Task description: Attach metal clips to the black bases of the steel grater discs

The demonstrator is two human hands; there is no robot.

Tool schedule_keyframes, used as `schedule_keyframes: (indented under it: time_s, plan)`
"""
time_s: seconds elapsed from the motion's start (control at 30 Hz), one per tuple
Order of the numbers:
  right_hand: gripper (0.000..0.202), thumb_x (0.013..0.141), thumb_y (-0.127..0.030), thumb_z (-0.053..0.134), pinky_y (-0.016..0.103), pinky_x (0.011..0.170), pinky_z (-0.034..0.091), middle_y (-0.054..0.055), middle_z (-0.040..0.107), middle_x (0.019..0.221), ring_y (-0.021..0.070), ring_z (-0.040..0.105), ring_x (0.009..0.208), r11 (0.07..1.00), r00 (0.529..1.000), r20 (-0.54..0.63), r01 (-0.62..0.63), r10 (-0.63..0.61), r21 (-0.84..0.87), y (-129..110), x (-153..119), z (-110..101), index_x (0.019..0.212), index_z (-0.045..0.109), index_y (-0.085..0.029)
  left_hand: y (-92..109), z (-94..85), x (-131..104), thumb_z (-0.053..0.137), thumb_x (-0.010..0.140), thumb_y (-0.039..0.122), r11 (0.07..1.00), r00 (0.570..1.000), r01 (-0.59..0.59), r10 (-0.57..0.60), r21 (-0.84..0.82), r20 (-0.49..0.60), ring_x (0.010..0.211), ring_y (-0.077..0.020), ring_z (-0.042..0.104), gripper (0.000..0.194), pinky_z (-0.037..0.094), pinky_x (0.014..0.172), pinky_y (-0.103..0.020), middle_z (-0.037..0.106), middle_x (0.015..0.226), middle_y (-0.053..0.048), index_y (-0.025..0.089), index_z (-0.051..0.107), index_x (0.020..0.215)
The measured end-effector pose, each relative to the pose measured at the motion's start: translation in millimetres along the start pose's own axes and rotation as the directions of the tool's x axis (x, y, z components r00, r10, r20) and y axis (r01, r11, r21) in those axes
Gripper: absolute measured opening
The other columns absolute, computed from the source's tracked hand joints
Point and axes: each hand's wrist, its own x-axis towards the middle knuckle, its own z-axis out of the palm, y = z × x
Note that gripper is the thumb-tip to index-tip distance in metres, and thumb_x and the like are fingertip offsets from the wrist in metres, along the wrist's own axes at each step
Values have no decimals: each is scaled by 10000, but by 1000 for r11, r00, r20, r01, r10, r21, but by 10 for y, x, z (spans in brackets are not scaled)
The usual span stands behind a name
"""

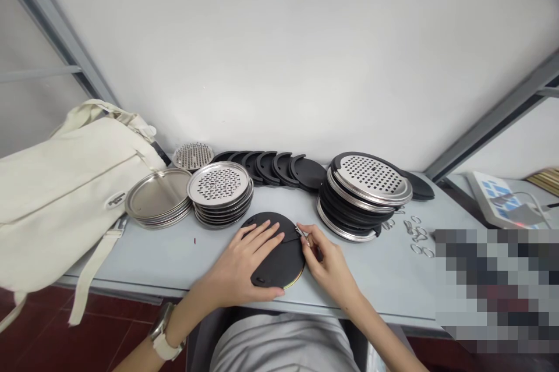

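A round black disc [279, 264] lies on the table near its front edge, with a thin gold-coloured rim showing at its lower right. My left hand [248, 261] rests on the disc with its fingers spread flat across the top. At the disc's upper right edge, my right hand [325, 258] pinches a small metal clip [301, 232] between thumb and index finger. Behind my left hand stands a stack of round metal grater plates [220, 186]. To the right of the disc is a taller stack of black and metal discs [362, 197], topped by a perforated plate.
Plain metal plates [159, 194] and a cream bag [78, 186] are at the left. Black crescent-cut discs [308, 172] line the wall. Metal rings and clips [416, 248] lie at the right, near a blurred area. A white box [498, 197] stands farther right.
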Motion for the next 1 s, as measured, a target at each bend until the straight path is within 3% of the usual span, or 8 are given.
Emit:
schedule_keyframes:
  time_s: [0.2, 0.4, 0.53, 0.63, 1.0]
  plan:
    - [271, 999, -337, 390, 236, 531, 334, -69, 342, 629, 128, 390, 534, 999, 999, 9, -39, 38, 15, -6, 1, -19, 1190, 513, -191, 4, -5, 7, 632, 811, 603, 1000, 1000, 8, -8, -4, 16, 1448, -288, 237, 877, 206, 1163, -466, 266, 1573, -71, 214, 275, 1511]
    - [302, 992, -375, 419, 247, 552, 382, -41, 456, 641, 143, 463, 562, 999, 999, -14, -33, 34, 14, 35, 8, -14, 1177, 570, -191, -10, 4, 2, 628, 814, 602, 999, 1000, -1, 1, -34, 0, 1441, -305, 253, 878, 214, 1156, -481, 272, 1570, -80, 234, 260, 1521]
    - [286, 983, -344, 452, 269, 658, 453, 25, 609, 809, 166, 560, 686, 1000, 998, -67, 17, -18, -12, 47, 3, -11, 1162, 611, -188, -16, 9, -1, 618, 818, 613, 999, 1000, -4, 4, -34, -2, 1442, -308, 248, 878, 216, 1156, -482, 261, 1574, -78, 236, 254, 1523]
    - [259, 975, -311, 472, 293, 761, 477, 61, 637, 912, 191, 603, 814, 997, 991, -111, 72, -76, -40, 48, 15, -18, 1126, 640, -184, -16, 12, -1, 618, 819, 612, 1000, 1000, -5, 5, -29, 0, 1442, -306, 250, 878, 212, 1158, -480, 261, 1574, -76, 232, 254, 1523]
    - [179, 953, -263, 509, 307, 794, 475, 63, 655, 919, 209, 615, 880, 997, 984, -164, 68, -71, -27, 49, 39, -17, 977, 673, -194, -18, 19, -3, 645, 803, 594, 1000, 1000, -3, 3, -28, -7, 1440, -306, 255, 892, 212, 1156, -483, 268, 1571, -79, 227, 262, 1520]
